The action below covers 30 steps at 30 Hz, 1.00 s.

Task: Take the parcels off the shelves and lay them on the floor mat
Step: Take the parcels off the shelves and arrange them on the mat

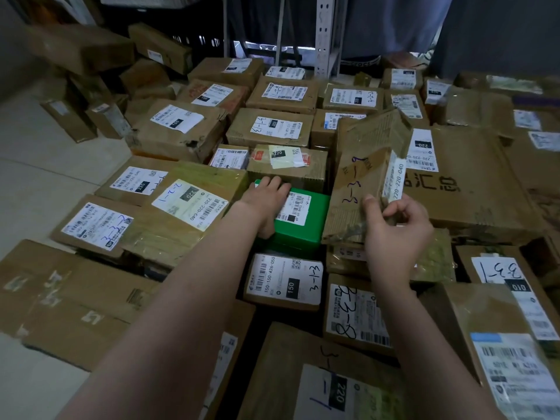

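Many taped cardboard parcels with white labels lie packed side by side on the floor. My left hand [266, 198] lies flat on a green parcel [300, 222] in the middle, fingers straight over its far edge. My right hand [394, 228] grips the near edge of a tilted brown parcel [363, 180] marked with blue writing, thumb on its face and fingers curled behind. That parcel stands on edge above the others. The floor mat itself is hidden under the parcels.
A large flat carton [466, 183] lies right of the tilted parcel. A white metal shelf post [325, 34] and dark cloth stand at the back. Loose boxes [81, 50] pile at the back left. Pale floor tiles [39, 177] show on the left.
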Each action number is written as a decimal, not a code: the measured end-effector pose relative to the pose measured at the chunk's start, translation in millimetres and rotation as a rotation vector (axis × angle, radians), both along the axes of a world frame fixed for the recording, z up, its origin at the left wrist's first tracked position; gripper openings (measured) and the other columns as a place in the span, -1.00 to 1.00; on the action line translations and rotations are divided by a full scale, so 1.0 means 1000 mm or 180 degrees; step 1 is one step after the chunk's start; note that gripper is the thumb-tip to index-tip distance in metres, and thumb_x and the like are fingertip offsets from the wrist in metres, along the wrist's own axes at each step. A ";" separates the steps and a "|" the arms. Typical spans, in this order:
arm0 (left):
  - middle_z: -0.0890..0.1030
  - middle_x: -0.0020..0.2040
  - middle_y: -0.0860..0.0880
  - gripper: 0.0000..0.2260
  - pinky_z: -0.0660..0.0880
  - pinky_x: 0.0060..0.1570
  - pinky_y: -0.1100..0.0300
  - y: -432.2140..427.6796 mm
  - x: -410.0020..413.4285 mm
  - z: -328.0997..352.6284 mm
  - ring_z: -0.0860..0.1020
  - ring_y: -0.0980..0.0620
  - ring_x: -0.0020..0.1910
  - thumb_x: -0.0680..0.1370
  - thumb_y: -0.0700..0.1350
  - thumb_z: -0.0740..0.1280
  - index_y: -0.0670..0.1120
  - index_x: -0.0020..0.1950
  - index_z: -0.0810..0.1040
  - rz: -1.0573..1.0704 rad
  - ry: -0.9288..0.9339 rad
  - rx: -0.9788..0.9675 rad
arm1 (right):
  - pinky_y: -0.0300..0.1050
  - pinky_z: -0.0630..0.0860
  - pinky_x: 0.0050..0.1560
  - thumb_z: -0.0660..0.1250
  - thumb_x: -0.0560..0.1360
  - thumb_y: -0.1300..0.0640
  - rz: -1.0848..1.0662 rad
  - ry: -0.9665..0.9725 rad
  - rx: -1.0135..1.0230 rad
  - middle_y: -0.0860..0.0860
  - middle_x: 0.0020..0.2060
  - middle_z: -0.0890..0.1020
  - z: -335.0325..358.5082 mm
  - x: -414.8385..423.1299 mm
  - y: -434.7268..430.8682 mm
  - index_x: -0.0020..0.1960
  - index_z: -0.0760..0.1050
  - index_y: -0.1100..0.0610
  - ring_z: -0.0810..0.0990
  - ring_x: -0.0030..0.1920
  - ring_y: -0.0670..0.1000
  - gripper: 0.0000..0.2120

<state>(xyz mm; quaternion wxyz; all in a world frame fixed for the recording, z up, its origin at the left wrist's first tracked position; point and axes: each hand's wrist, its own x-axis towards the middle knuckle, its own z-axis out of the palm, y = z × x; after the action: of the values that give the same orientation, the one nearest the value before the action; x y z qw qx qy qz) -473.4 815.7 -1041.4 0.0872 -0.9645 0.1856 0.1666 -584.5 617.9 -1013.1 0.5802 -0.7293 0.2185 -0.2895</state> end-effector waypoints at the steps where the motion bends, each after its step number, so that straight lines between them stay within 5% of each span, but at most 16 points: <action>1: 0.18 0.50 -0.15 0.05 0.24 0.46 -0.17 0.001 0.000 -0.001 0.16 -0.17 0.49 0.25 -0.12 0.56 -0.10 0.59 -0.01 -0.0006 -0.0018 -0.0068 | 0.15 0.59 0.12 0.50 0.42 0.12 -0.0006 -0.0008 0.0046 0.06 0.06 0.60 0.000 -0.002 0.000 -0.34 0.32 0.02 0.55 0.24 0.04 -0.65; 7: 0.14 0.56 -0.13 -0.03 0.22 0.48 -0.05 0.021 -0.021 -0.001 0.12 -0.13 0.54 0.35 -0.14 0.49 -0.10 0.61 -0.04 0.0311 -0.0226 -0.0703 | 0.16 0.56 0.15 0.50 0.42 0.16 0.0067 -0.0070 0.0140 0.08 0.05 0.61 0.005 -0.010 0.011 -0.36 0.32 0.02 0.55 0.23 0.04 -0.64; 12: 0.15 0.55 -0.19 0.04 0.11 0.48 -0.14 0.063 -0.046 0.019 0.07 -0.20 0.55 0.26 0.23 0.52 -0.09 0.56 0.07 0.1166 -0.1109 -0.0533 | 0.06 0.57 0.14 0.51 0.42 0.17 0.0242 -0.0155 0.0156 0.11 0.05 0.62 0.012 -0.013 0.036 -0.36 0.32 0.02 0.56 0.23 0.04 -0.62; 16: -0.19 0.60 -0.24 0.31 -0.11 0.39 -0.45 0.110 -0.060 0.035 -0.18 -0.35 0.55 0.16 0.52 0.41 -0.03 0.60 -0.25 0.2600 -0.0191 -0.0064 | -0.25 0.54 0.12 0.51 0.42 0.16 0.0380 -0.0194 0.0157 0.02 0.02 0.60 0.014 -0.018 0.055 -0.36 0.33 0.01 0.56 0.26 0.03 -0.63; 18: -0.25 0.59 -0.24 0.35 -0.03 0.42 -0.45 0.129 -0.069 0.036 -0.17 -0.36 0.55 0.15 0.50 0.45 0.00 0.58 -0.35 0.3128 0.0273 -0.0354 | -0.14 0.56 0.14 0.51 0.42 0.16 0.0426 -0.0213 0.0127 -0.04 -0.02 0.60 0.013 -0.021 0.059 -0.36 0.33 0.00 0.56 0.25 0.03 -0.63; 22: -0.15 0.58 -0.29 0.37 0.17 0.40 -0.38 0.137 -0.075 0.042 -0.04 -0.40 0.54 0.14 0.46 0.50 0.02 0.57 -0.39 0.3091 0.0562 -0.0267 | 0.01 0.60 0.14 0.50 0.42 0.14 0.0504 -0.0112 0.0142 -0.05 0.00 0.59 0.012 -0.024 0.061 -0.35 0.34 0.04 0.55 0.26 -0.02 -0.65; 30: 0.06 0.56 -0.30 0.39 0.15 0.43 -0.14 0.133 -0.086 0.049 0.11 -0.32 0.52 0.09 0.62 0.32 -0.04 0.58 -0.38 0.2848 0.0701 0.0500 | -0.02 0.51 0.21 0.51 0.41 0.17 0.0636 -0.0072 0.0146 0.08 0.00 0.62 0.017 -0.014 0.076 -0.35 0.36 0.06 0.56 0.21 -0.03 -0.67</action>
<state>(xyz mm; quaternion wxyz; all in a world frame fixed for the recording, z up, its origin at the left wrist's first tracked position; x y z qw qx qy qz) -559.5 948.8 -992.5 0.0593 -0.9168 -0.2536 0.3028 -598.2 694.3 -996.2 0.6251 -0.7307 0.1446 -0.2333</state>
